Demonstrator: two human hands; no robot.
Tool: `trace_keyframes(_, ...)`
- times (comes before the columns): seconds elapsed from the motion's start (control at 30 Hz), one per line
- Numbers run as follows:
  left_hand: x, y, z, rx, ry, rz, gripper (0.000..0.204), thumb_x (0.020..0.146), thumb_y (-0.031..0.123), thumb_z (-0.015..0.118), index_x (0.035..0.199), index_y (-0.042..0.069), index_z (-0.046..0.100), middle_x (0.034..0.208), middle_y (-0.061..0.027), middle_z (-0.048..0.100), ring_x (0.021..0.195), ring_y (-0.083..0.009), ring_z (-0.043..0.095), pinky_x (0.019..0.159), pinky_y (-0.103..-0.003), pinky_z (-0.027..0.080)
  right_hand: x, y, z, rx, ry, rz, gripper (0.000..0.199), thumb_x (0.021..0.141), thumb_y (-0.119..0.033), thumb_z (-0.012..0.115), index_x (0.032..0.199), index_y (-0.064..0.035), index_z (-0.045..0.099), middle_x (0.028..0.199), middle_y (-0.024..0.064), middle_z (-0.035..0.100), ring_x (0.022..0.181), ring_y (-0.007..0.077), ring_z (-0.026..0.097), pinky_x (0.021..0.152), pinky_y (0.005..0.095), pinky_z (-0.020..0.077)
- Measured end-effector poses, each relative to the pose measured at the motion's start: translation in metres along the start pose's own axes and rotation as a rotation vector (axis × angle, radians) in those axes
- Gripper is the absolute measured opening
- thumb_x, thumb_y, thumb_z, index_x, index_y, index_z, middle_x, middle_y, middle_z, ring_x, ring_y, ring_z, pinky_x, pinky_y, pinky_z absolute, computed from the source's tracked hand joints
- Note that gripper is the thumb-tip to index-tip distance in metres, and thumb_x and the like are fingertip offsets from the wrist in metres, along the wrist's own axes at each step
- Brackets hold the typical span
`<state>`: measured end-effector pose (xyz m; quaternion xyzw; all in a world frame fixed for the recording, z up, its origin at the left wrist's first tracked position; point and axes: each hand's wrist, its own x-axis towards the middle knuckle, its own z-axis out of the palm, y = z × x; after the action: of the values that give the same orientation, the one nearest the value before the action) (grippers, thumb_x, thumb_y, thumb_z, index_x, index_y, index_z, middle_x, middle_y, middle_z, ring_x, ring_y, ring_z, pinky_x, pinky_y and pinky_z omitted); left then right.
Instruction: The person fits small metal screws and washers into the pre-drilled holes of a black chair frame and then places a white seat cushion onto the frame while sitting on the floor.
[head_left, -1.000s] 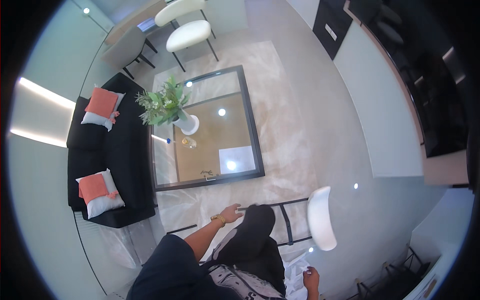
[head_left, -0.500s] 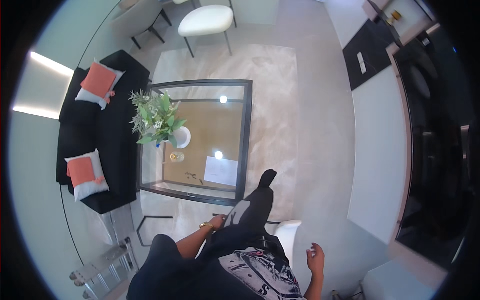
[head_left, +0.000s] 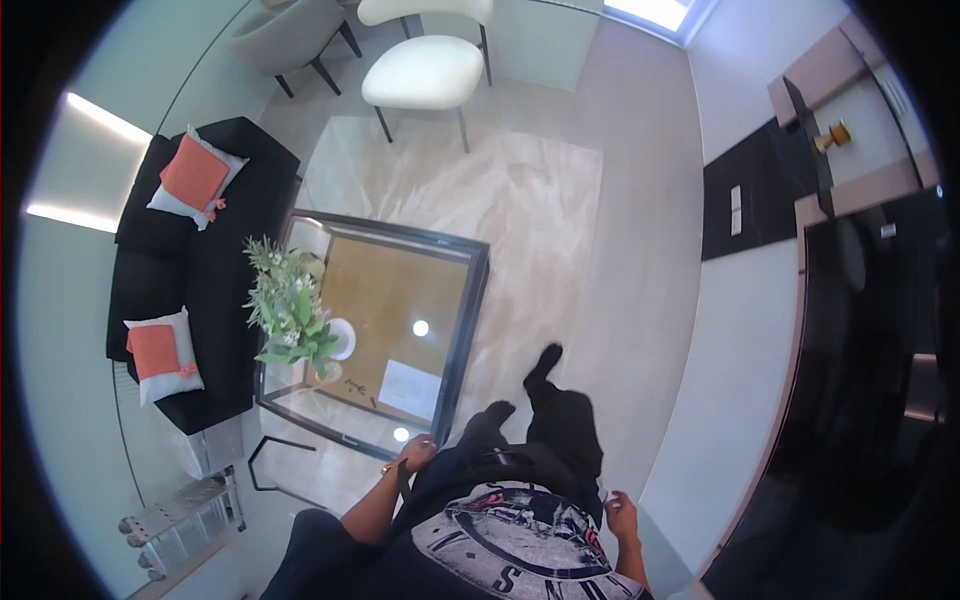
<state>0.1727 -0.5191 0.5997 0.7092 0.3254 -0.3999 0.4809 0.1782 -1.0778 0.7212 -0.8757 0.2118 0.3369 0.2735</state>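
Table [head_left: 462, 330] is standing just ahead of the left hand [head_left: 417, 453]; the person is apparently walking; whether left or right hand [head_left: 621, 513] is pinching anything, I cannot tell.

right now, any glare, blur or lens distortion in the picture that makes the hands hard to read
Head view: round white glints on the glass table; bright light strips at left; glossy black panel bending near the right rim, corners black; left hand and right hand slightly soft, fingers hard to separate.
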Motion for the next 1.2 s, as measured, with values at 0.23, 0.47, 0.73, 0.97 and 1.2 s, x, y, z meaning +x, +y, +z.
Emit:
trace_keyframes(0.23,0.106,0.134,0.003,0.065,0.145,0.118,0.047,0.098,0.03,0.059,0.135,0.0,0.06,0.121,-0.0255,0.069,0.115,-0.0382,0.067,0.101,-0.042,0.051,0.157,-0.014,-0.099,-0.193,-0.011,0.041,0.043,0.089,-0.029,0.074,0.122,-0.0025,0.066,0.1,0.0202,0.075,0.098,0.0383,0.072,0.089,0.0447,0.0561)
trace_keyframes(0.47,0.135,0.37,-0.083,-0.159,0.475,0.301,0.047,0.097,0.026,0.063,0.135,-0.001,0.059,0.128,-0.0256,0.065,0.119,-0.0416,0.063,0.104,-0.046,0.049,0.347,-0.223,-0.246,-0.277,0.09,-0.298,0.04,0.092,-0.022,0.072,0.125,-0.0016,0.063,0.1,0.0193,0.073,0.087,0.0321,0.073,0.079,0.0427,0.0577)
trace_keyframes(0.73,0.321,0.6,-0.25,0.208,0.582,0.499,0.078,0.091,0.035,0.072,0.152,-0.001,0.038,0.157,-0.0277,0.038,0.144,-0.0457,0.038,0.117,-0.05,0.035,0.49,-0.473,-0.3,-0.305,0.067,-0.425,0.038,0.093,-0.018,0.071,0.126,-0.0017,0.063,0.108,0.0187,0.071,0.089,0.0286,0.072,0.079,0.0394,0.0573)
trace_keyframes(0.97,0.598,0.781,-0.428,0.506,0.498,0.316,0.096,0.09,0.04,0.072,0.161,0.001,0.021,0.169,-0.0234,0.012,0.156,-0.0419,0.013,0.124,-0.057,0.02,0.547,-0.586,-0.281,-0.583,-0.425,-0.098,0.05,0.088,-0.03,0.077,0.129,-0.0043,0.065,0.111,0.0203,0.073,0.094,0.0317,0.073,0.085,0.0416,0.0574)
trace_keyframes(1.2,0.701,0.819,-0.505,0.745,0.49,0.274,0.115,0.082,0.05,0.072,0.163,0.0,0.008,0.171,-0.0195,0.004,0.159,-0.0366,0.002,0.126,-0.057,0.007,0.593,-0.796,-0.279,-0.238,-0.176,-0.077,0.034,0.097,-0.015,0.066,0.129,-0.0034,0.062,0.109,0.0117,0.073,0.097,0.0233,0.071,0.08,0.0358,0.0571)
